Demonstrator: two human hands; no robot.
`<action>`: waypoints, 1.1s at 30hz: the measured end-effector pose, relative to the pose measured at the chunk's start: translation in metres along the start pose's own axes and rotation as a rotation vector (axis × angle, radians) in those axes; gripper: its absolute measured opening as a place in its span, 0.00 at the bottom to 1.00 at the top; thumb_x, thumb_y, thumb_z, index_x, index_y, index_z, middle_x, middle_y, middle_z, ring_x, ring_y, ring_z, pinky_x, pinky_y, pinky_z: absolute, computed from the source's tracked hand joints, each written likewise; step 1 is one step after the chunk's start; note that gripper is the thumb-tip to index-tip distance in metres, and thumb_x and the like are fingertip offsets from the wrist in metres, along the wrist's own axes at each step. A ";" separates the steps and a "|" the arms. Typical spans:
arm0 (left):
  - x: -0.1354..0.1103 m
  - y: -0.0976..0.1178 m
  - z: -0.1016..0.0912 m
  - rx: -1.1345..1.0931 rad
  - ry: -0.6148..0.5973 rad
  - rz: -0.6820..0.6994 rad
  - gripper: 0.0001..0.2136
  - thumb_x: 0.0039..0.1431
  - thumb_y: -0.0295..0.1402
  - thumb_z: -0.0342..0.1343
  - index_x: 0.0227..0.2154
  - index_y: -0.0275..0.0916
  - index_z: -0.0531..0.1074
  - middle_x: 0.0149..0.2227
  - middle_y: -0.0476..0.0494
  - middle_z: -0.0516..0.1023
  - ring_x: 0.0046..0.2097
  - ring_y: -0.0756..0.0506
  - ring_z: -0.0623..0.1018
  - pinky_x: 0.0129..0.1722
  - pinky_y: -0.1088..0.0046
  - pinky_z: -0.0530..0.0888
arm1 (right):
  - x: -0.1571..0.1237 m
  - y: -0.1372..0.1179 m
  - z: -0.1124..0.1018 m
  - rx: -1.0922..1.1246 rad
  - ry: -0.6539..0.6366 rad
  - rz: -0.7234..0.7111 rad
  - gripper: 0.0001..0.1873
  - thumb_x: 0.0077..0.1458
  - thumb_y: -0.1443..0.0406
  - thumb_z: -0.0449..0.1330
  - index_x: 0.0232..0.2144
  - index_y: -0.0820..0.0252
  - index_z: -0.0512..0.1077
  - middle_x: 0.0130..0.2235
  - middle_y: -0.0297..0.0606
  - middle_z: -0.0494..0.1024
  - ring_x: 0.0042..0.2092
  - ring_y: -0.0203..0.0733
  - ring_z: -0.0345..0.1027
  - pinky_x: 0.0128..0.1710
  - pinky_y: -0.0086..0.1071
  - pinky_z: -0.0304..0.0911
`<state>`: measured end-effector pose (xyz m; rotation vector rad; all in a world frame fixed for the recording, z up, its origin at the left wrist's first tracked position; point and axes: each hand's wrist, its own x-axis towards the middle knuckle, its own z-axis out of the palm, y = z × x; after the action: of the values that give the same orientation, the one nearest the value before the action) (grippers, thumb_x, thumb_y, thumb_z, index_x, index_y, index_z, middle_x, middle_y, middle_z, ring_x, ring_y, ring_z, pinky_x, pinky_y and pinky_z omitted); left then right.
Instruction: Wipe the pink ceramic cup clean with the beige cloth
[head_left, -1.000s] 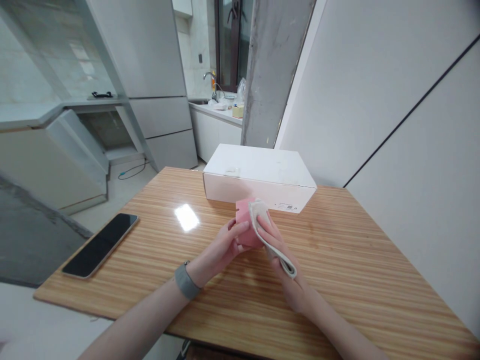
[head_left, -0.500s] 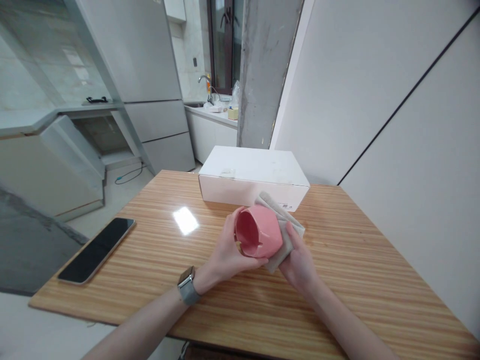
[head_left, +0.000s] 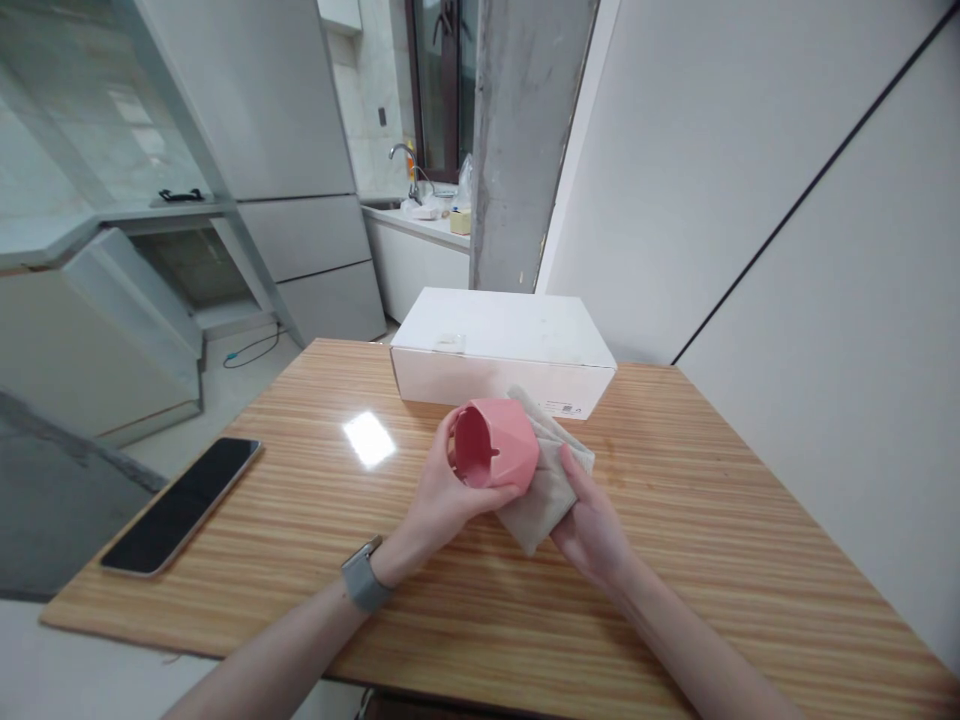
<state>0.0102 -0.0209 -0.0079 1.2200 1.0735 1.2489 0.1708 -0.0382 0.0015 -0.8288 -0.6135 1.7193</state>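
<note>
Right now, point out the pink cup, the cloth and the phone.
pink cup (head_left: pixel 504 452), head view, faceted outer wall.
cloth (head_left: pixel 541 492), head view, fold under the cup.
phone (head_left: pixel 182 492), head view, middle of the dark screen.

You've got a smooth, matt pink cup (head_left: pixel 496 447), plastic or ceramic, can't tell; beige cloth (head_left: pixel 546 485) w/ soft napped weave. Table (head_left: pixel 697 520): striped wood-grain, glossy. Box (head_left: pixel 499 340): matt white cardboard. Phone (head_left: pixel 182 491): glossy black glass.
</note>
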 end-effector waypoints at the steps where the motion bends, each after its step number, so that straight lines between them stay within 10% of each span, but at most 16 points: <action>1: 0.003 -0.001 -0.002 -0.019 0.014 -0.024 0.49 0.33 0.34 0.75 0.60 0.46 0.56 0.59 0.36 0.66 0.52 0.38 0.74 0.48 0.62 0.74 | -0.001 -0.001 0.000 0.004 0.012 0.007 0.25 0.53 0.47 0.61 0.45 0.56 0.77 0.47 0.43 0.82 0.54 0.56 0.72 0.58 0.52 0.62; 13: 0.011 0.003 -0.009 -0.757 -0.139 -0.429 0.33 0.56 0.59 0.50 0.57 0.41 0.67 0.51 0.40 0.77 0.49 0.42 0.76 0.41 0.70 0.73 | 0.007 0.001 -0.023 -0.085 0.401 -0.459 0.26 0.54 0.50 0.62 0.53 0.49 0.71 0.56 0.32 0.76 0.64 0.47 0.60 0.63 0.44 0.59; 17: 0.006 -0.003 -0.004 -0.767 -0.231 -0.486 0.32 0.56 0.58 0.51 0.56 0.39 0.69 0.52 0.40 0.76 0.51 0.42 0.75 0.42 0.70 0.73 | 0.001 0.004 -0.015 -0.239 0.307 -0.575 0.26 0.56 0.49 0.60 0.55 0.47 0.70 0.59 0.32 0.73 0.68 0.41 0.50 0.68 0.42 0.44; 23: -0.005 -0.009 0.011 -0.646 -0.400 -0.311 0.28 0.57 0.51 0.56 0.55 0.37 0.69 0.57 0.38 0.72 0.60 0.38 0.69 0.57 0.63 0.66 | -0.001 0.020 -0.003 -0.312 0.132 -0.350 0.27 0.53 0.44 0.60 0.51 0.47 0.74 0.60 0.32 0.72 0.68 0.44 0.50 0.69 0.45 0.40; 33: 0.006 -0.011 0.004 -0.090 -0.116 0.012 0.46 0.33 0.35 0.74 0.58 0.43 0.58 0.56 0.36 0.68 0.56 0.36 0.71 0.56 0.58 0.67 | -0.001 0.003 0.003 0.029 0.009 -0.063 0.26 0.50 0.43 0.61 0.45 0.49 0.77 0.50 0.36 0.81 0.60 0.54 0.66 0.58 0.50 0.63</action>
<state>0.0151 -0.0142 -0.0183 1.2168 0.9175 1.2070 0.1666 -0.0402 0.0019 -0.7886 -0.6012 1.6634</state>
